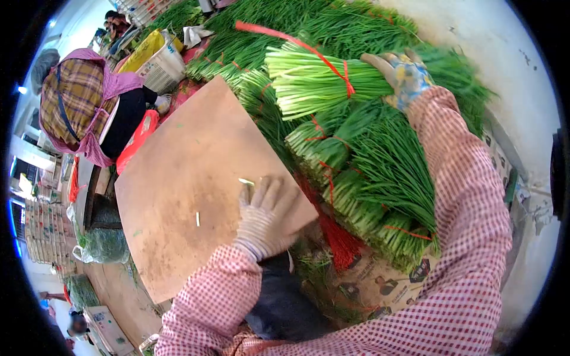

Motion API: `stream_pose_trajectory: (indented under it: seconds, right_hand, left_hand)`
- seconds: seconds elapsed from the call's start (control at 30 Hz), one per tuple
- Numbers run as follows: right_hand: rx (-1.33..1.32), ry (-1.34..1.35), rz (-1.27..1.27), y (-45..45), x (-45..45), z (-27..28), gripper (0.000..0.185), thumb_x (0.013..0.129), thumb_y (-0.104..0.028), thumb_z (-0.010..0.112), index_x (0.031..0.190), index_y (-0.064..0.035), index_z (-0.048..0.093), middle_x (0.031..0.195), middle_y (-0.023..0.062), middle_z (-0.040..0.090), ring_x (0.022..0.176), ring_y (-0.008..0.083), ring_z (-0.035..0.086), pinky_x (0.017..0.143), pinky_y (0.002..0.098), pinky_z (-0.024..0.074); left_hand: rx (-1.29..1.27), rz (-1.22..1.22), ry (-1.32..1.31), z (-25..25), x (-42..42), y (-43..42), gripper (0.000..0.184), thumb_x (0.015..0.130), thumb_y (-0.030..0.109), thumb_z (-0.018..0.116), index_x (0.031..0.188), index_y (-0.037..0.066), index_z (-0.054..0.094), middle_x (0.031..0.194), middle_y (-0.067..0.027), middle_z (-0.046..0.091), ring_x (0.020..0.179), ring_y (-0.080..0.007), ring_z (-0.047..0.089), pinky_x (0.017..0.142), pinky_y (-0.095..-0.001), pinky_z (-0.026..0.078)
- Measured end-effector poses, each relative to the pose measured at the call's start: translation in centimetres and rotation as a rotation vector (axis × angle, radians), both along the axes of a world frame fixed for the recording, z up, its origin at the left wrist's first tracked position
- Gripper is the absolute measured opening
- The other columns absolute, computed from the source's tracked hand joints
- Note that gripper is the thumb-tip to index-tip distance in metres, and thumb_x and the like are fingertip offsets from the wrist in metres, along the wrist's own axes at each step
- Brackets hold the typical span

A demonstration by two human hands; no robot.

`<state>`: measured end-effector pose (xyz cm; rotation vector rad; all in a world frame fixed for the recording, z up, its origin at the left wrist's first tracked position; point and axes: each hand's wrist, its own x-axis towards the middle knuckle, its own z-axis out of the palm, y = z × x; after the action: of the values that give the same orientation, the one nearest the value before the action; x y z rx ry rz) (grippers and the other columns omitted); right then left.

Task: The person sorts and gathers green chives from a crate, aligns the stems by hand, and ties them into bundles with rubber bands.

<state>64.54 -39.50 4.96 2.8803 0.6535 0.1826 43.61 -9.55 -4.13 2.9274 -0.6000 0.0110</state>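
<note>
My left hand (266,215), in a striped knit glove, rests on the brown board (172,178) with its fingers stretched out. Beside its fingertips lies a short pale stalk piece (246,181), and another stalk piece (198,219) is farther left. My right hand (404,76), gloved with a blue and yellow patch, grips a bundle of garlic chives (323,83) by its green part. A red tie (347,78) circles that bundle, whose pale cut ends face left. It is on or just above the pile of tied chives (380,160); the contact is hidden.
Loose red ties (338,240) hang between the board and the pile. More chives (356,29) are heaped against the white wall (493,53). At the left, a person in a plaid top (77,98) bends beside a white basket (163,68). Stacked crates (44,231) stand farther back.
</note>
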Motion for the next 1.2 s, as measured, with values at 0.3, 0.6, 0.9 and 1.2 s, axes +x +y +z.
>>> stream_pose_trajectory:
  seconds: [0.3, 0.6, 0.9, 1.2]
  right_hand:
    - [0.156, 0.020, -0.236, 4.1, 2.1, -21.1, 0.081, 0.073, 0.001, 0.060, 0.143, -0.0267, 0.030, 0.148, 0.0145, 0.027, 0.138, 0.0362, 0.022, 0.111, 0.0525, 0.0234]
    - [0.895, 0.291, 0.079, 5.8, -18.9, -19.7, 0.034, 0.075, -0.009, 0.066, 0.109, -0.0113, 0.062, 0.122, 0.0205, 0.052, 0.113, 0.0392, 0.052, 0.091, 0.0460, 0.0476]
    - [0.551, 0.415, -0.058, 15.9, 3.8, -19.4, 0.053, 0.080, -0.013, 0.065, 0.130, -0.0119, 0.048, 0.131, 0.0173, 0.050, 0.120, 0.0326, 0.048, 0.102, 0.0398, 0.0393]
    - [-0.166, 0.573, -0.222, 23.1, 11.4, -22.4, 0.064, 0.089, -0.025, 0.056, 0.144, -0.0352, 0.025, 0.154, 0.0007, 0.019, 0.140, 0.0352, 0.020, 0.108, 0.0583, 0.0256]
  left_hand:
    - [-0.094, -0.005, 0.020, 0.9, 0.8, -0.2, 0.085, 0.048, 0.038, 0.080, 0.126, 0.016, 0.053, 0.131, -0.0178, 0.046, 0.126, -0.0388, 0.039, 0.101, -0.0628, 0.024]
    - [-0.066, -0.024, -0.071, 0.2, 0.3, -0.1, 0.082, 0.052, 0.039, 0.080, 0.125, 0.015, 0.053, 0.130, -0.0194, 0.046, 0.126, -0.0404, 0.038, 0.100, -0.0626, 0.026]
    - [-0.153, -0.009, 0.003, 1.1, 1.1, -0.2, 0.075, 0.051, 0.034, 0.076, 0.120, 0.016, 0.057, 0.124, -0.0165, 0.050, 0.124, -0.0360, 0.042, 0.099, -0.0613, 0.026]
    - [-0.306, 0.021, 0.030, 0.0, 1.2, 0.8, 0.052, 0.069, 0.031, 0.057, 0.119, 0.017, 0.057, 0.127, -0.0095, 0.047, 0.125, -0.0300, 0.039, 0.092, -0.0595, 0.032]
